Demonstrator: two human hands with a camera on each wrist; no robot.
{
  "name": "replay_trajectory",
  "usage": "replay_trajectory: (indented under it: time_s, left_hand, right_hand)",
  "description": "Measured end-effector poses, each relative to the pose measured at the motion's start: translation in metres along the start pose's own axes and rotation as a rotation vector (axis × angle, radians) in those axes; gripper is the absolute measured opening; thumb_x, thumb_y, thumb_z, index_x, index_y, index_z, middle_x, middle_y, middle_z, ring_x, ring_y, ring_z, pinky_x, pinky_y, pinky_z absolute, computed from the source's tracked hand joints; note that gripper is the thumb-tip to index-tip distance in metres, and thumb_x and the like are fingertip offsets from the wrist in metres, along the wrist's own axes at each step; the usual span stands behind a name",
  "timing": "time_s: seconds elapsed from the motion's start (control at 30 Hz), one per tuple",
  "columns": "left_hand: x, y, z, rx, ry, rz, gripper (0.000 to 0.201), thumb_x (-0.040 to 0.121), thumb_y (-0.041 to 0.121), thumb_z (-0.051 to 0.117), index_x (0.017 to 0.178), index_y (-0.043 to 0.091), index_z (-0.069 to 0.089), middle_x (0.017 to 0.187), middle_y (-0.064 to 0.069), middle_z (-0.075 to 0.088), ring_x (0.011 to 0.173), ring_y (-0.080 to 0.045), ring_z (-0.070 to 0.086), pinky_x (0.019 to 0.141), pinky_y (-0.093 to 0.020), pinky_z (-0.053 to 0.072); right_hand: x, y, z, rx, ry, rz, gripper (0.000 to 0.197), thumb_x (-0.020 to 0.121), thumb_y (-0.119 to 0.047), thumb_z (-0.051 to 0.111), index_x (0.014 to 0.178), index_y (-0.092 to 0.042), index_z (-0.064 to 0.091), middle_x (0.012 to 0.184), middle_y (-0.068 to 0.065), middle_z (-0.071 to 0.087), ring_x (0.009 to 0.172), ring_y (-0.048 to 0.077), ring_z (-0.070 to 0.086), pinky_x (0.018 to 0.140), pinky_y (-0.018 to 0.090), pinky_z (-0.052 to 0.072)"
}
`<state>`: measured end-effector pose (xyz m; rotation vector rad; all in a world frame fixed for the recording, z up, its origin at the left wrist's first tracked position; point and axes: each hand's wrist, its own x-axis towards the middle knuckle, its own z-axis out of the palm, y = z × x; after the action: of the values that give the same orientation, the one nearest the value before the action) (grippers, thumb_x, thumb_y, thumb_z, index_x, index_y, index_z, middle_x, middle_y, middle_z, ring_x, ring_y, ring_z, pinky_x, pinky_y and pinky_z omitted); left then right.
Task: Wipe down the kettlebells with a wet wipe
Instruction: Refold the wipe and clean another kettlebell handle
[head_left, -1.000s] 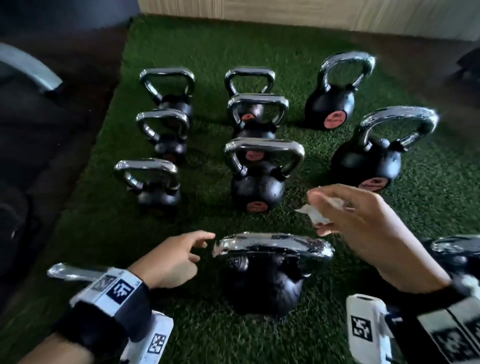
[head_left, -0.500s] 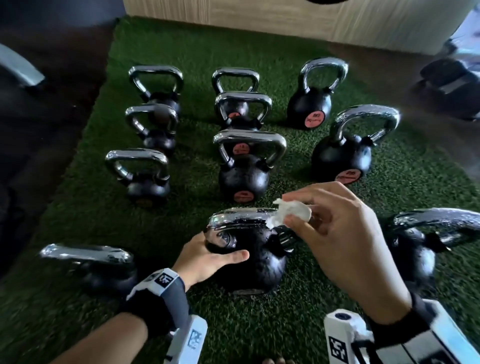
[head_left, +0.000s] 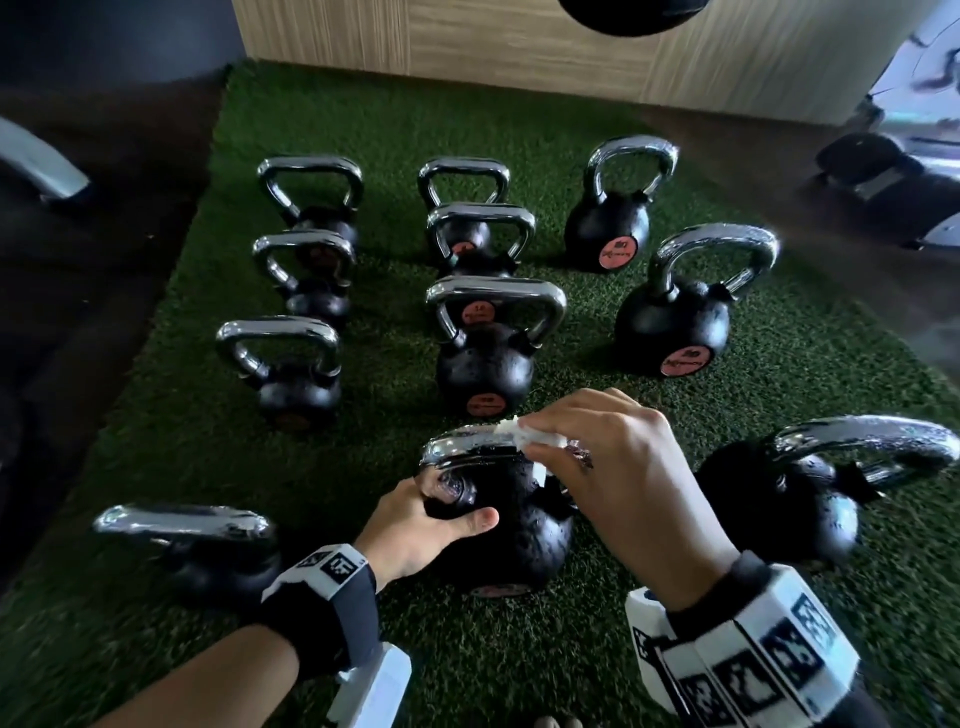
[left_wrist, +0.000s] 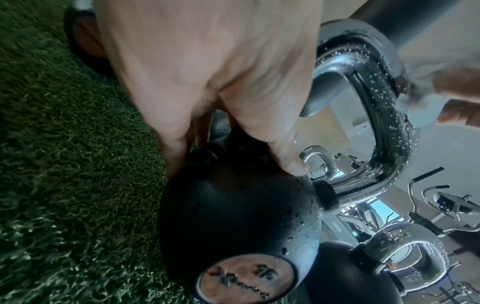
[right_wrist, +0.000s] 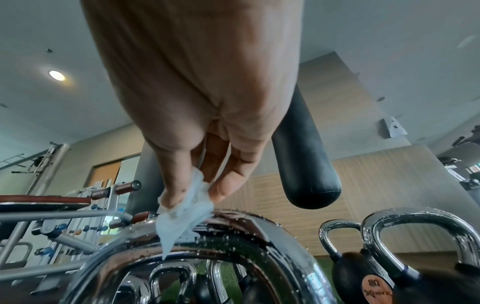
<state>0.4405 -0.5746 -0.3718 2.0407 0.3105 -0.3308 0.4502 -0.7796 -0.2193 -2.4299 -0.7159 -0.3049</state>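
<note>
Head view: a second ago both hands hovered clear of the nearest kettlebell (head_left: 498, 525). Now the left hand (head_left: 415, 530) clasps its black body below the chrome handle (head_left: 467, 441), and the right hand (head_left: 613, 467) presses the wet wipe (head_left: 519, 434) onto the handle top. Wiping of this bell has begun; the other kettlebells on the green turf (head_left: 171, 441) look untouched.

Left wrist view: left grip wrapped on the bell's shoulder, thumb (left_wrist: 288, 162) spread; droplets bead the handle.

Right wrist view: right grip pinches the crumpled wipe between thumb (right_wrist: 231, 185) and fingers, its lower edge on the wet chrome.
</note>
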Motion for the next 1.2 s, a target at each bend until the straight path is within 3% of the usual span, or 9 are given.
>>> replay_trajectory:
  time_s: [0.17,0.3,0.43,0.53,0.67,0.77,0.93,1.03,1.2]
  left_hand:
    - [0.004,-0.002,0.001,-0.026,-0.01,0.015,0.055,0.054,0.068,0.087,0.093,0.035,0.067,0.102,0.013,0.073,0.101,-0.003,0.066,0.094,-0.023,0.051]
    - [0.006,0.0,-0.002,-0.039,-0.049,-0.002,0.075,0.047,0.075,0.085,0.105,0.029,0.072,0.11,0.012,0.073,0.108,-0.01,0.067,0.103,-0.033,0.05]
    - [0.006,0.001,-0.003,-0.085,-0.06,0.012,0.055,0.054,0.062,0.092,0.099,0.033,0.078,0.099,0.018,0.078,0.1,-0.001,0.07,0.101,-0.032,0.054]
    - [0.005,0.003,-0.002,-0.09,-0.07,0.025,0.053,0.053,0.063,0.091,0.097,0.037,0.078,0.097,0.021,0.077,0.098,0.003,0.07,0.101,-0.03,0.053]
    - [0.003,0.005,-0.004,-0.065,-0.069,-0.007,0.064,0.054,0.065,0.09,0.105,0.03,0.076,0.106,0.016,0.076,0.104,-0.002,0.068,0.103,-0.031,0.052]
    - [0.003,0.004,-0.005,-0.06,-0.082,0.008,0.064,0.055,0.068,0.088,0.106,0.032,0.076,0.109,0.017,0.075,0.107,-0.002,0.068,0.104,-0.032,0.051]
    - [0.001,0.007,-0.005,-0.052,-0.089,-0.01,0.059,0.055,0.071,0.087,0.103,0.039,0.076,0.101,0.023,0.076,0.1,0.002,0.069,0.098,-0.03,0.054]
    - [0.001,0.01,-0.006,-0.037,-0.067,-0.014,0.065,0.051,0.073,0.087,0.105,0.039,0.075,0.101,0.022,0.076,0.1,0.0,0.069,0.096,-0.029,0.055]
    - [0.002,0.011,-0.006,0.013,0.053,-0.114,0.079,0.033,0.076,0.089,0.095,0.031,0.072,0.099,0.015,0.072,0.092,0.0,0.067,0.074,-0.016,0.051]
  right_hand:
    - [-0.006,0.02,-0.012,0.017,0.065,0.13,0.022,0.076,-0.022,0.086,0.097,-0.027,0.08,0.085,-0.021,0.069,0.076,-0.007,0.062,0.071,0.004,0.044]
    - [-0.012,0.03,-0.014,0.055,0.101,0.207,0.02,0.078,-0.024,0.084,0.097,-0.028,0.08,0.088,-0.018,0.073,0.075,-0.005,0.064,0.069,0.008,0.048]
    - [-0.021,0.037,-0.006,0.094,0.16,0.233,0.024,0.079,-0.023,0.084,0.102,-0.028,0.08,0.091,-0.018,0.074,0.079,-0.004,0.067,0.072,0.008,0.049]
    - [-0.032,0.058,-0.004,0.171,0.205,0.374,0.022,0.081,-0.025,0.083,0.099,-0.037,0.078,0.092,-0.021,0.075,0.081,-0.01,0.068,0.072,0.007,0.05]
    - [-0.043,0.082,0.004,0.38,0.227,0.509,0.021,0.081,-0.022,0.082,0.1,-0.031,0.08,0.093,-0.016,0.078,0.086,-0.002,0.073,0.079,0.029,0.061]
    - [-0.05,0.09,0.017,0.547,0.266,0.55,0.024,0.081,-0.018,0.081,0.1,-0.033,0.079,0.095,-0.016,0.078,0.089,0.003,0.075,0.073,0.019,0.059]
    - [-0.062,0.104,0.037,1.007,0.244,0.732,0.035,0.072,-0.018,0.077,0.106,-0.011,0.078,0.102,0.009,0.079,0.098,0.026,0.075,0.077,0.028,0.062]
    - [-0.064,0.11,0.052,1.15,0.27,0.793,0.034,0.068,-0.013,0.077,0.101,-0.007,0.079,0.103,0.014,0.078,0.096,0.022,0.075,0.074,0.023,0.06]
    - [-0.071,0.112,0.076,1.328,0.24,0.911,0.032,0.073,-0.006,0.071,0.104,0.002,0.075,0.097,0.016,0.076,0.083,0.017,0.073,0.069,0.024,0.06]
